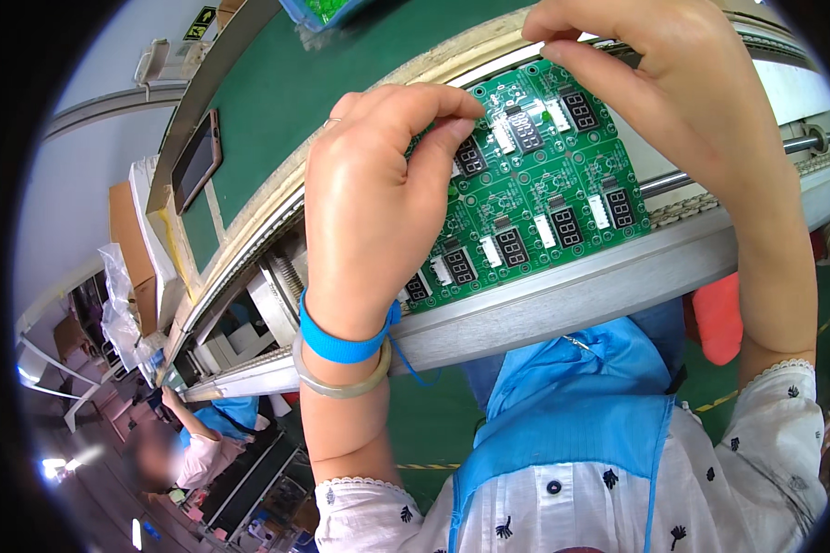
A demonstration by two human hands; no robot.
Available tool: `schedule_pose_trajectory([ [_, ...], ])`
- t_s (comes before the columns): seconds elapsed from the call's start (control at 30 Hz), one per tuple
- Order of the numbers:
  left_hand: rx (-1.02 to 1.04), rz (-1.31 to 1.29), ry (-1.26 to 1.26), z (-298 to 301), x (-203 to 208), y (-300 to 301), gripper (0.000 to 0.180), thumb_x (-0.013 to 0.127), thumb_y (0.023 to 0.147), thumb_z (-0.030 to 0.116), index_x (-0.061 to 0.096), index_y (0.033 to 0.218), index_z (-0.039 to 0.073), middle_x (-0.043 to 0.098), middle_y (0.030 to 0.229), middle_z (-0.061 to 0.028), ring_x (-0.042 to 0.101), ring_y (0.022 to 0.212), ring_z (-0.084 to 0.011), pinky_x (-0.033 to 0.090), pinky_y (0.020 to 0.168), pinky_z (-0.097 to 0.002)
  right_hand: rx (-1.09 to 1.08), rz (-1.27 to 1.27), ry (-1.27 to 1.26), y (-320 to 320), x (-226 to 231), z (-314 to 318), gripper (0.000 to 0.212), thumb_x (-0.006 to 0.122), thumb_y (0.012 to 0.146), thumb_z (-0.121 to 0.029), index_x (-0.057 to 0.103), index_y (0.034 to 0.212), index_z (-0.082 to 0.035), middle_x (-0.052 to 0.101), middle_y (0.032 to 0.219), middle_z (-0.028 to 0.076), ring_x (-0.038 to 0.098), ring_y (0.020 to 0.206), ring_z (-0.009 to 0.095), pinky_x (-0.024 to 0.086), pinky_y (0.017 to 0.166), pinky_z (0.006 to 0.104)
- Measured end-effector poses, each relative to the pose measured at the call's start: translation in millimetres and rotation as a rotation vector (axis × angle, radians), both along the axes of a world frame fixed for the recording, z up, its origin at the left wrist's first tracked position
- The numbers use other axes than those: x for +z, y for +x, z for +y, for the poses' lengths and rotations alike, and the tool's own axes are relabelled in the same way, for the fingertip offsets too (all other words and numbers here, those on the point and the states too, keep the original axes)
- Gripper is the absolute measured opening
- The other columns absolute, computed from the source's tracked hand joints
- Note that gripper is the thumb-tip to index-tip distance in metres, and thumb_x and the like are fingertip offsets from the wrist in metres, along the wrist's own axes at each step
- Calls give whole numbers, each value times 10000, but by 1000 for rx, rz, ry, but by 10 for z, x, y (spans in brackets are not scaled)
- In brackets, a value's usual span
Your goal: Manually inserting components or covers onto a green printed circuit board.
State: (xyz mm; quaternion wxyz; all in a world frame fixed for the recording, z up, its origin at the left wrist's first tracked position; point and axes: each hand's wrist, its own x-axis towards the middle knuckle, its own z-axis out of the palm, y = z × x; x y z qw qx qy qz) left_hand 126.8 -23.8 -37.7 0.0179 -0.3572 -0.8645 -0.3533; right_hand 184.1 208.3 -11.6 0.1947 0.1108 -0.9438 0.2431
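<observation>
Pinching thumb to forefinger, my left hand (378, 189) is over the green rectangular circuit-board panel (549, 173); my right hand (678, 83) nearly closes its fingertips by the panel's far edge. Whether either grips anything, I cannot tell. The panel lies along the near edge of the silver metal conveyor (563, 284).

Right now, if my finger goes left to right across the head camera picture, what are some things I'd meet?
Brown cardboard → phone → the person's left hand → green circuit board → the person's right hand.
</observation>
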Motion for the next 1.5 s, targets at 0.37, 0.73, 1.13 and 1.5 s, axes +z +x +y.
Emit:
schedule_pose_trajectory([
  [0.37, -23, 51, -174, -9, 31, 10, 93, 767, 829, 30, 763, 922, 37, 740, 932, -50, 643, 911, -199, 500, 843, -324, 51, 29, 0, 40, -62, 130, 66, 712, 833, -41, 730, 887, -7, 705, 790, 109, 640, 765, 279, 505, 736, 384],
  [0.73, -37, 97, -222, 29, 55, 18, 86, 771, 806, 32, 766, 891, 41, 743, 913, -46, 611, 891, -218, 472, 856, -332, 123, 51, 28, -31, 34, 18, 67, 686, 853, -51, 725, 888, -9, 699, 789, 116, 639, 781, 298, 503, 753, 399],
  [1.13, -11, 51, -192, 32, 56, 10, 64, 786, 787, 98, 765, 842, 72, 707, 862, -75, 617, 903, -300, 445, 847, -403, 143, 41, 10, -68, 89, -32, 71, 682, 853, -45, 725, 892, -3, 704, 796, 134, 655, 795, 309, 513, 774, 400],
  [1.5, 188, 185, -144, -54, 416, -398, 157, 757, 844, 160, 793, 951, 51, 748, 861, -137, 704, 824, -281, 522, 756, -355, 105, 85, 61, -635, 263, -129, 153, 674, 817, -63, 765, 915, 10, 732, 817, 186, 721, 787, 330, 576, 745, 386],
])
